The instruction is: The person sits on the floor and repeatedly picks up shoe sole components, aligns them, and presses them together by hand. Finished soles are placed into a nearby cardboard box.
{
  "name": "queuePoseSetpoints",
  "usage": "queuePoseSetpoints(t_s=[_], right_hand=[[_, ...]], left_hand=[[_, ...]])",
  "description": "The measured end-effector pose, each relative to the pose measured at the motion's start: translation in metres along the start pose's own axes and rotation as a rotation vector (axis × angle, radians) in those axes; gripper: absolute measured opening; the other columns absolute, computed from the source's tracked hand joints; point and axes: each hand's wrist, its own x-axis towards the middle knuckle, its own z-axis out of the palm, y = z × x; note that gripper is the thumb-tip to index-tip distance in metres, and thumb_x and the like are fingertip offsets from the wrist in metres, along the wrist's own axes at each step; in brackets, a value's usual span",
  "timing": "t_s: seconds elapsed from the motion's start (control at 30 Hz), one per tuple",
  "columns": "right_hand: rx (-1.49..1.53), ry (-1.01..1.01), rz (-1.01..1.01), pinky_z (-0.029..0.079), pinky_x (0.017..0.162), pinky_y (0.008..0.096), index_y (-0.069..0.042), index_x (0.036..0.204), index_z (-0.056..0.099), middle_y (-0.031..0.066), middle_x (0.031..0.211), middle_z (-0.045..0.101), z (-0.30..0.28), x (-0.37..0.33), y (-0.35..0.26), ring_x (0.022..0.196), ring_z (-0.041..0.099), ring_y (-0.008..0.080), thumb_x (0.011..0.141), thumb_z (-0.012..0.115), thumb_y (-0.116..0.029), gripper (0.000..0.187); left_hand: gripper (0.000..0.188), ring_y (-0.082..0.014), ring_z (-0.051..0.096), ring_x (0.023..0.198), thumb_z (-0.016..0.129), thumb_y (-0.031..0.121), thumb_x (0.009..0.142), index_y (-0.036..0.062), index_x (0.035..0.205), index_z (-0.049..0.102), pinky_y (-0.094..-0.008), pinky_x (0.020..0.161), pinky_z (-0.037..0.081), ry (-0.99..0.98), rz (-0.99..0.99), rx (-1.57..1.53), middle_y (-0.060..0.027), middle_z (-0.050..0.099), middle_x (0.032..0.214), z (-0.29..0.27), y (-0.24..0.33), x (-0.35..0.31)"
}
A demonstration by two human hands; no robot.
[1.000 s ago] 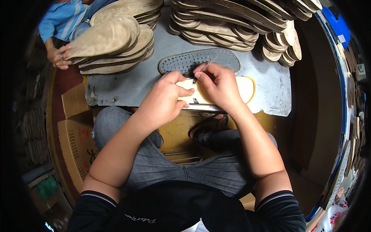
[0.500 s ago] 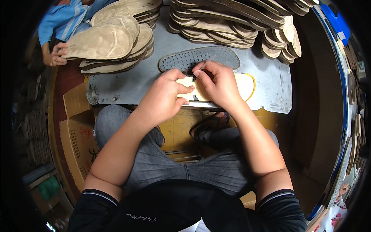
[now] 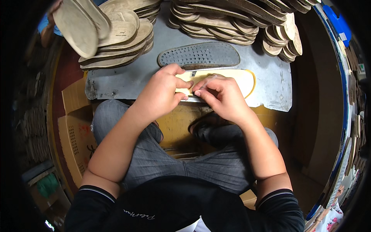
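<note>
A pale yellow sole-shaped template [image 3: 243,82] with an orange rim lies near the table's front edge. My left hand [image 3: 164,91] grips its left part, fingers and thumb spread across it. Pinched in my right hand [image 3: 222,94] is a thin, pale pen-like stick [image 3: 210,80]; the fingertips hide its lower end, which is by the template's near edge. A small dark notch [image 3: 193,73] shows at the far edge. Just beyond the template rests a grey footbed [image 3: 201,54], its dimpled side up.
Stacks of beige footbeds [image 3: 216,29] stand along the back, with another pile [image 3: 123,42] at the left. There a co-worker's blue sleeve [image 3: 44,25] shows beside raised footbeds [image 3: 77,29]. An open cardboard box [image 3: 73,127] is on the floor at left.
My right hand has moved from the template's far notch toward its near edge with the pen-like stick. The co-worker has lifted and tilted footbeds at the left pile.
</note>
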Motion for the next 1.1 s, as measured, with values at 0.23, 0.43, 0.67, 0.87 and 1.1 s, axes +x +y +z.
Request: queuePoseSetpoints(t_s=[0.23,0.43,0.67,0.87,1.1], right_hand=[[-0.075,0.03,-0.136,0.064,0.083,0.0377,0.001,0.113,0.086,0.0143,0.103,0.085,0.002,0.006,0.002,0.09,0.079,0.0258,0.105,0.085,-0.001,0.008],[-0.008,0.031,-0.045,0.063,0.079,0.0356,0.001,0.112,0.086,0.0138,0.102,0.085,0.005,0.004,0.004,0.088,0.078,0.0207,0.107,0.084,-0.002,0.007],[0.016,0.071,-0.023,0.062,0.076,0.0445,0.001,0.1,0.081,0.0189,0.093,0.081,0.009,0.008,0.0,0.081,0.077,0.0376,0.102,0.083,-0.006,0.008],[-0.025,0.004,0.006,0.061,0.075,0.0336,0.002,0.111,0.085,0.0108,0.098,0.085,0.006,0.007,0.001,0.084,0.076,0.0151,0.109,0.081,-0.003,0.007],[-0.021,0.023,-0.003,0.062,0.078,0.0326,0.003,0.112,0.085,0.0103,0.1,0.085,0.007,0.01,0.002,0.085,0.075,0.013,0.11,0.08,-0.002,0.007]], left_hand=[[0.037,-0.0421,0.078,0.124,0.099,0.005,0.083,0.0049,0.12,0.092,-0.0477,0.106,0.063,-0.018,-0.017,0.008,-0.0237,0.077,0.136,0.0,-0.003,0.0],[0.038,-0.0419,0.077,0.123,0.099,0.005,0.083,0.0046,0.121,0.092,-0.0483,0.106,0.063,-0.02,-0.015,-0.007,-0.0234,0.076,0.136,0.001,-0.003,0.0],[0.039,-0.0414,0.077,0.124,0.099,0.006,0.084,0.0044,0.122,0.092,-0.0478,0.107,0.062,-0.039,-0.015,-0.003,-0.023,0.076,0.135,-0.002,-0.002,0.001],[0.039,-0.041,0.077,0.123,0.099,0.007,0.084,0.0052,0.123,0.092,-0.0478,0.107,0.062,-0.045,-0.028,0.003,-0.0217,0.076,0.135,-0.002,-0.003,0.0],[0.04,-0.0404,0.076,0.125,0.099,0.008,0.084,0.0071,0.124,0.092,-0.0473,0.108,0.062,-0.054,-0.042,0.006,-0.0205,0.077,0.136,-0.002,-0.001,0.002]])
